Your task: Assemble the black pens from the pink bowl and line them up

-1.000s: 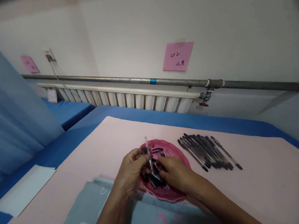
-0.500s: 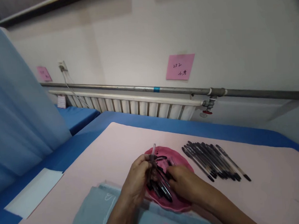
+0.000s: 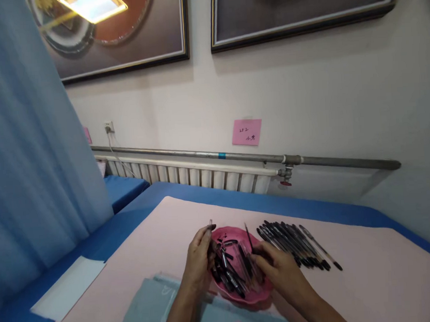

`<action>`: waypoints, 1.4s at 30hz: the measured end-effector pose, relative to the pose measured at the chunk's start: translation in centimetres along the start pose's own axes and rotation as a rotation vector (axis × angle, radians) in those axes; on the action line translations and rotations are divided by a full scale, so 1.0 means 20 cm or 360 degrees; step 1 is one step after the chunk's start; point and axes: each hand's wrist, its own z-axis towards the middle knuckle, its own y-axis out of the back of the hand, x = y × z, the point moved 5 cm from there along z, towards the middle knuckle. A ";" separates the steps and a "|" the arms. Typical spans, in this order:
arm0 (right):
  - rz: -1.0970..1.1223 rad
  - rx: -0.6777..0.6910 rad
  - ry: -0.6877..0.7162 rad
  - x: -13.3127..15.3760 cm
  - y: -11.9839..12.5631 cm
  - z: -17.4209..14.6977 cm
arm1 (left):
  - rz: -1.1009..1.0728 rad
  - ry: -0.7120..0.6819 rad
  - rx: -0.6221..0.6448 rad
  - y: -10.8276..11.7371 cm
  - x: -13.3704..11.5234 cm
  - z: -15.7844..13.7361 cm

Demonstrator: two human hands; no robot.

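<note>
A pink scalloped basket sits on the pink sheet, holding loose black pen parts and clear tubes. At its left rim my left hand is closed round a clear pen barrel, whose upper end sticks out above the fingers. My right hand, over the right rim, pinches a thin dark pen refill that points upward. Just right of the basket, several assembled black-capped pens lie side by side in a slanted row. My fingers hide the lower ends of the held parts.
The pink sheet covers a blue bed. A grey-green cloth lies in front of the basket, white paper at left. Behind run a radiator and pipe; a blue curtain hangs left.
The camera has tilted up, showing more of the framed pictures. My hands have moved apart; my right hand has lifted a dark refill upright at the basket's right side.
</note>
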 end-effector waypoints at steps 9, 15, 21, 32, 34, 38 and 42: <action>0.0709 -0.0351 -0.0379 -0.30 0.10 -0.34 | -0.0101 -0.0079 -0.0126 0.16 0.06 -0.26; 0.0786 -0.0459 -0.0229 -0.26 0.11 -0.40 | -0.0171 -0.0076 -0.0140 0.23 0.13 -0.43; 0.0842 -0.0483 -0.0205 -0.23 0.11 -0.52 | -0.0179 -0.0057 -0.0144 0.25 0.16 -0.52; 0.0977 -0.0501 -0.0216 -0.23 0.08 -0.57 | -0.0095 -0.0127 -0.0179 0.25 0.14 -0.53; 0.1005 -0.0508 -0.0224 -0.23 0.08 -0.56 | -0.0081 -0.0131 -0.0185 0.25 0.14 -0.53; 0.1045 -0.0510 -0.0238 -0.24 0.07 -0.56 | -0.0055 -0.0135 -0.0193 0.25 0.15 -0.52; 0.1050 -0.0507 -0.0254 -0.24 0.07 -0.56 | -0.0046 -0.0129 -0.0188 0.25 0.15 -0.52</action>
